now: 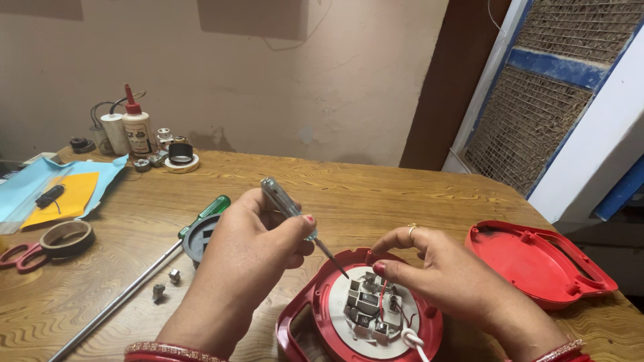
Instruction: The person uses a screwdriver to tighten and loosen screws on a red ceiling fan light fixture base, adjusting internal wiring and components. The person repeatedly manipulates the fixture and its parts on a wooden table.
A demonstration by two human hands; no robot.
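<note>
While the open red appliance base (322, 315) lay at the near edge of the wooden desk (376, 194), both hands worked over the wired switch block (371, 307) on its white inner plate. The left hand (251, 251) had its grip pressed together around a clear-handled tester screwdriver (287, 206), whose thin blade slanted down toward the block's upper left corner. The right hand (446, 268) rested on the base's far rim, its thumb and forefinger pinched at a red wire (382, 295) rising from the block. A detached red cover (537, 261) lay just to the right, inside up. To the left lay a long green-handled screwdriver (144, 275), two small metal screws (166, 283), a tape roll (67, 238) and red-handled scissors (19, 255). A glue bottle (137, 127) stood at the far corner.
</note>
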